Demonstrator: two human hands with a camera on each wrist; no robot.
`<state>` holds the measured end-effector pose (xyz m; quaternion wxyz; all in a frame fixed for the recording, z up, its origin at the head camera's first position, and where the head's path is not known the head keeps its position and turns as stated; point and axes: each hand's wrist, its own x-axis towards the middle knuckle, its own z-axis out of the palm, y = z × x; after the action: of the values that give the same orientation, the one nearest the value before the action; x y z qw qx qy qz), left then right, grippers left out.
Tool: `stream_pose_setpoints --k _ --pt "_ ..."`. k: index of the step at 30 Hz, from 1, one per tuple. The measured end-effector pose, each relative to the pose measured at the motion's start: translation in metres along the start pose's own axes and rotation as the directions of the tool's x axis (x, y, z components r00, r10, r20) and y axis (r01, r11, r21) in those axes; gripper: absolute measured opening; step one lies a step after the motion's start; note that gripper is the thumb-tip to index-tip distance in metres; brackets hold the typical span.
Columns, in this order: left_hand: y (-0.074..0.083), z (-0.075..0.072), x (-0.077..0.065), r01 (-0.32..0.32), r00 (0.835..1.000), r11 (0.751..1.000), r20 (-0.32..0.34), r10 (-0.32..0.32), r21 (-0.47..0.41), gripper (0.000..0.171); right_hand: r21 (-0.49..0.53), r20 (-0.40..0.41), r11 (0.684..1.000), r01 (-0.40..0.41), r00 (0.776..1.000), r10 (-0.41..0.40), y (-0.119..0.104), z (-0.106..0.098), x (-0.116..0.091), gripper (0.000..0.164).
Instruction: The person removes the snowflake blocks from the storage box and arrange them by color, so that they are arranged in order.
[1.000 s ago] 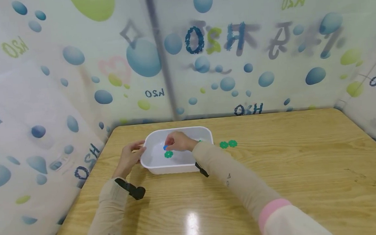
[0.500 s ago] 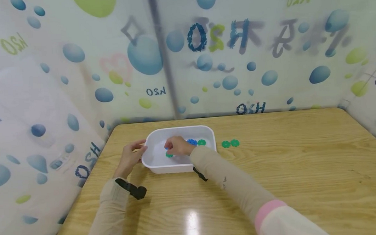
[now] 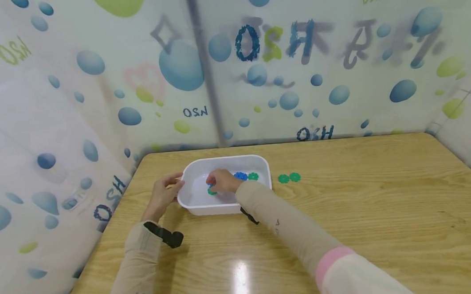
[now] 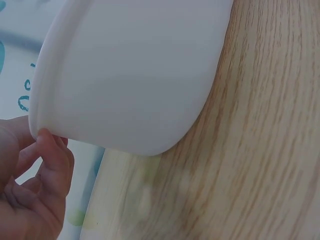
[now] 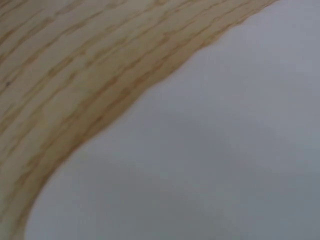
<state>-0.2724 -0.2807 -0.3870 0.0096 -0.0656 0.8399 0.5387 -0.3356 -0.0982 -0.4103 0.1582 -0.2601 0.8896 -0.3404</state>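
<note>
A white plastic tub (image 3: 222, 206) stands on the wooden table, left of centre. My left hand (image 3: 161, 196) grips its left rim; in the left wrist view, the thumb and fingers (image 4: 51, 157) pinch a corner of the tub's edge. Inside the tub, my right hand (image 3: 223, 182) holds a small blue flower-shaped disc (image 3: 209, 184), mostly hidden behind its fingertips. A green flower-shaped disc (image 3: 211, 191) lies right under those fingers. Farther right in the tub are blue discs (image 3: 240, 176) beside another green one (image 3: 253, 176). The right wrist view has only the tub's blurred wall (image 5: 200, 155) and table.
Two green flower-shaped discs (image 3: 289, 178) lie side by side on the table (image 3: 363, 211), just right of the tub. A patterned curtain-like wall (image 3: 327, 62) rises behind the table's far edge, and another stands along the left.
My right hand has stayed at about the same spot in the tub, its fingers now lower over the green disc. The left hand keeps its grip on the rim.
</note>
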Motion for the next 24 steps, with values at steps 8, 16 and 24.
stream_pose_setpoints --k 8,16,24 --pt "0.000 0.000 0.002 0.003 1.000 1.000 0.000 -0.003 -0.003 0.040 -0.044 0.050 0.998 -0.039 0.998 0.041 -0.013 -0.007 -0.013 0.029" --pt "0.001 -0.001 0.001 0.008 1.000 1.000 0.002 -0.008 -0.007 0.039 -0.066 0.093 0.997 -0.042 0.995 0.048 -0.015 -0.007 -0.016 0.030" --pt "0.000 -0.001 0.001 0.028 1.000 1.000 0.003 -0.028 -0.008 0.041 -0.085 0.141 0.996 -0.036 0.989 0.048 -0.014 -0.006 -0.015 0.035"
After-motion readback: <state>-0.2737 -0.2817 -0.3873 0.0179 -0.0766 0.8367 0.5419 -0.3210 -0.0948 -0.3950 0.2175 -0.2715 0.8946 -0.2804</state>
